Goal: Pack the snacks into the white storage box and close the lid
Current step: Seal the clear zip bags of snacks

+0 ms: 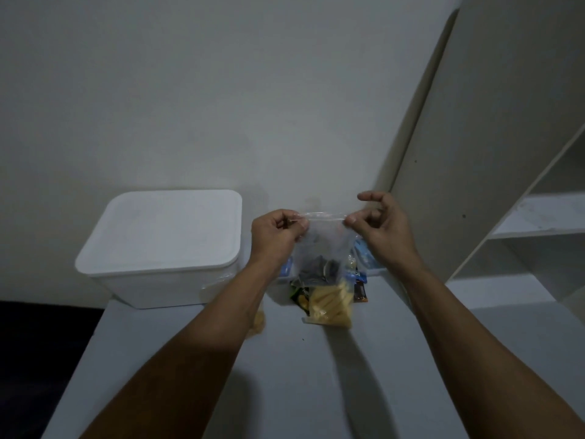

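The white box (164,251) sits on the table (285,375) with its lid (164,229) on, while beside it the left hand (273,237) and right hand (378,228) each pinch a top corner of a clear bag (323,248) holding dark pieces, above the snack packets (330,304).

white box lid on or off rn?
On. The lid sits flat over the white storage box, covering its whole top; no opening shows.

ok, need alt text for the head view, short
Two bare hands hold up a clear zip bag with dark snacks in it, the left hand and right hand pinching its top corners above a grey table. A white storage box with its lid on stands to the left; more snack packets lie under the bag.
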A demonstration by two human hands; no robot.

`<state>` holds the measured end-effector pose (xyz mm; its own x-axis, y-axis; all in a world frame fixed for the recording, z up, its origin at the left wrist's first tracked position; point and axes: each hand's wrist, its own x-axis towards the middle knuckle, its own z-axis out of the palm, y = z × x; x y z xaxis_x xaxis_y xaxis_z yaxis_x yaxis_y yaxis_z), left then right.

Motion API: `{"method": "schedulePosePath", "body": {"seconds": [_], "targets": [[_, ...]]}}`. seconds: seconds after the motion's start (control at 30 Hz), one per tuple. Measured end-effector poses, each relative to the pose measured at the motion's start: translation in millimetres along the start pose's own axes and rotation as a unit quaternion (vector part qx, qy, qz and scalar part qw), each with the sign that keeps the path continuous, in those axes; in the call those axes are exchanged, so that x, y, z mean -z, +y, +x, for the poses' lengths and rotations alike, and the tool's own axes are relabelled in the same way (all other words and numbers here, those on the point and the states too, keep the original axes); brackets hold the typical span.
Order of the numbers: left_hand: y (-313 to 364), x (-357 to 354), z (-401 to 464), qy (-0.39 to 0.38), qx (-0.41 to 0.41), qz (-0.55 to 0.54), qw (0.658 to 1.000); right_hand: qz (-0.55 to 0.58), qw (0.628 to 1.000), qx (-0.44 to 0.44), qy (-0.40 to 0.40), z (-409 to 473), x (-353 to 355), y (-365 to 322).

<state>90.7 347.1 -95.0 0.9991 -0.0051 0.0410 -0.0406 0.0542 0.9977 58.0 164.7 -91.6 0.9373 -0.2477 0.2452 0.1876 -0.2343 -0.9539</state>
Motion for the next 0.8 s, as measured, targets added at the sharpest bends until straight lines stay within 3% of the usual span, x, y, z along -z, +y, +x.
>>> {"method": "schedulePosePath", "body": {"seconds": [0.8], "targets": [[16, 10, -5, -0.039, 0.004, 0.086, 0.996, 0.003, 0.997, -0.040, -0.059, 4, -20, -11]]}}
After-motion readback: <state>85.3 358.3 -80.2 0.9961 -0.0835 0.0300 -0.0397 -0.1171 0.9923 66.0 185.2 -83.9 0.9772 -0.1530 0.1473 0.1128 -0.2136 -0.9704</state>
